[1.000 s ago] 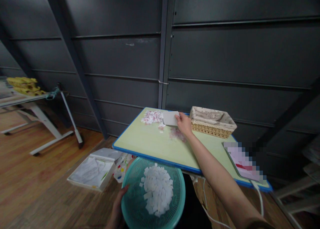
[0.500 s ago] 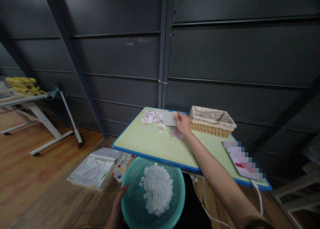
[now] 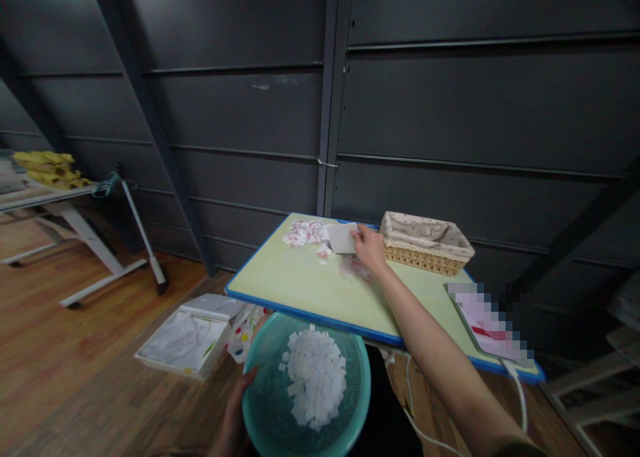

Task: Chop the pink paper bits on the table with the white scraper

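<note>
My right hand (image 3: 369, 245) is closed on a flat pale grey scraper (image 3: 343, 238), which rests at or just over the yellow-green board (image 3: 290, 284). Beside the scraper's left edge lies a spread of white and reddish flakes (image 3: 306, 233), with a smaller clump (image 3: 324, 251) below it. Down in front, my left hand (image 3: 236, 404) grips the left rim of a round teal plastic colander (image 3: 265, 404). A heap of small white square pieces (image 3: 317, 378) fills its middle. The thumb shows on the rim; the other fingers are hidden.
A fabric-lined wicker basket (image 3: 425, 257) stands at the board's back right, close to my right hand. A partly pixelated tablet-like slab (image 3: 485, 324) lies on the right. A white box (image 3: 185, 344) sits on the floor; a white-legged table (image 3: 90, 237) stands far left.
The scraper and my right hand have shifted very slightly to the right, a little away from the flakes. The colander and my left hand look the same.
</note>
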Available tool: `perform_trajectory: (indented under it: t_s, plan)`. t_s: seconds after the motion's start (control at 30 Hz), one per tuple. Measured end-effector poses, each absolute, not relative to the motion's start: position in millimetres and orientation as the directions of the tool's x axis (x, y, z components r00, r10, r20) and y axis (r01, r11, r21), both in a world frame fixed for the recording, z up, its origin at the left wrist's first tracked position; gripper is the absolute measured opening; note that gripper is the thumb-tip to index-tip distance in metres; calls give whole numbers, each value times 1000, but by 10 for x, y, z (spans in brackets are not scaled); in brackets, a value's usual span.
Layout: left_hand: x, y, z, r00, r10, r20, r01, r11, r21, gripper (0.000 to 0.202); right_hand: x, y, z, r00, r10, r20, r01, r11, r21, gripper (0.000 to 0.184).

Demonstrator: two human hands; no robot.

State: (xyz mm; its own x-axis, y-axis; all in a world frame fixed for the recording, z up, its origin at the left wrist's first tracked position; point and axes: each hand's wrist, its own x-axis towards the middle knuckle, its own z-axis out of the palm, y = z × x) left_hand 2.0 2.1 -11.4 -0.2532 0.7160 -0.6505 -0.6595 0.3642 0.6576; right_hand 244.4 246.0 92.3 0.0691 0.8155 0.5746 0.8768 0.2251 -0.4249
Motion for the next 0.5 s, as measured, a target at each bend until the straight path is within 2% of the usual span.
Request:
perform_trajectory:
  t_s: [0.13, 0.27, 0.5]
  plan:
    - [14, 1, -116, -173, 747, -642, -680, 381, 626, 52, 2403, 2424, 942, 68, 809, 583, 878, 229, -420, 36]
    - [-12, -2, -167, -201, 740, -642, -686, 362, 632, 50, 2360, 2405, 949, 27, 823, 568, 879, 251, -405, 36]
    - [-81, 29, -321, -189, 713, -676, -700, 385, 601, 50, 2385, 2367, 1034, 70, 881, 467, 922, 122, -366, 37]
